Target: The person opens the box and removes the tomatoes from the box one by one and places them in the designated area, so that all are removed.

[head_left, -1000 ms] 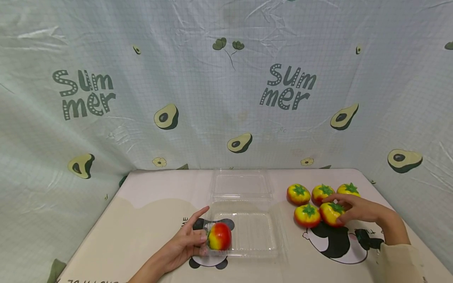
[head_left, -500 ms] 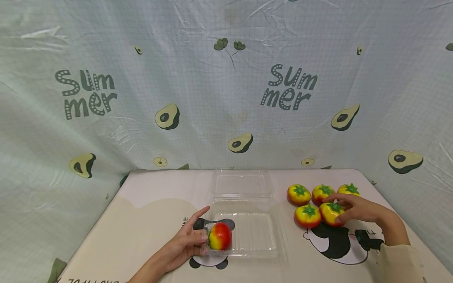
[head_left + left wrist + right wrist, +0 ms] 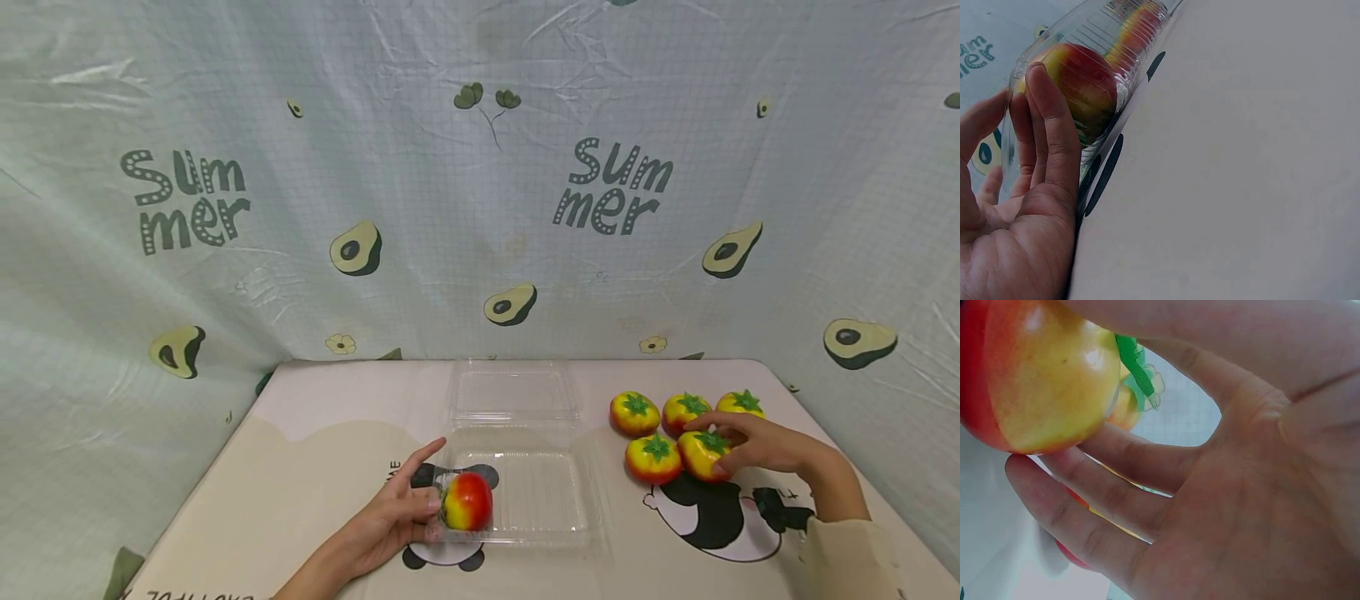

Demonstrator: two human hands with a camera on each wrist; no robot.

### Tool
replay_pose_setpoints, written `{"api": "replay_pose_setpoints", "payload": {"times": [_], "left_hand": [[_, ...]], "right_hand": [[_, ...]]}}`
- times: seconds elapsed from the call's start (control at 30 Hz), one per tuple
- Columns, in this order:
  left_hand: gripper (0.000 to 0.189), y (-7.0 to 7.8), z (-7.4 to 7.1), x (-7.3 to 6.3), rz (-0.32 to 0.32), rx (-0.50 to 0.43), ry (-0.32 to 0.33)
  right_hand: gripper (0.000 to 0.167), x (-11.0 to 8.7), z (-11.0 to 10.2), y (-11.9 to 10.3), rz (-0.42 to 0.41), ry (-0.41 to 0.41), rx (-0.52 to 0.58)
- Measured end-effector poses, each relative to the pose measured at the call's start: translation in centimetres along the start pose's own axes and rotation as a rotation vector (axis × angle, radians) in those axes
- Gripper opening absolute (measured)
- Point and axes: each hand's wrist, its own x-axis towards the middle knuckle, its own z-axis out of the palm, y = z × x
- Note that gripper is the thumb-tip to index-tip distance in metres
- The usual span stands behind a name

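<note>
My left hand [image 3: 390,517] grips the left wall of a clear plastic clamshell box [image 3: 540,492], index finger stretched out along the side. Inside the box, by that wall, a glossy red-and-yellow toy fruit [image 3: 468,502] lies on its side. The left wrist view shows fruit [image 3: 1085,87] through the ribbed plastic, fingertips against the wall. On the right, my right hand [image 3: 765,442] holds the front-row toy fruit [image 3: 699,457], green star-shaped leaf up, between thumb and fingers. From the right wrist, the yellow and red side of this fruit [image 3: 1054,381] shows, fingertips at its underside.
Several matching fruits stand around the right hand, such as the front-left one [image 3: 652,460] and the back-left one [image 3: 634,414]. The box's lid [image 3: 513,392] lies folded open toward the back. A patterned curtain [image 3: 450,208] hangs behind the table [image 3: 315,417].
Both hands, the box and the fruits stay in place. Only the head view has shifted very slightly.
</note>
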Motion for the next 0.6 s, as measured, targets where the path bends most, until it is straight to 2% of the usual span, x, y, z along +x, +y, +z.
{"api": "replay_pose_setpoints", "payload": {"times": [0.6], "left_hand": [[0.086,-0.02,-0.13,0.13,-0.005,-0.001,0.002]], "right_hand": [[0.065,-0.42,-0.38,-0.2,0.001,-0.008,0.009]]}}
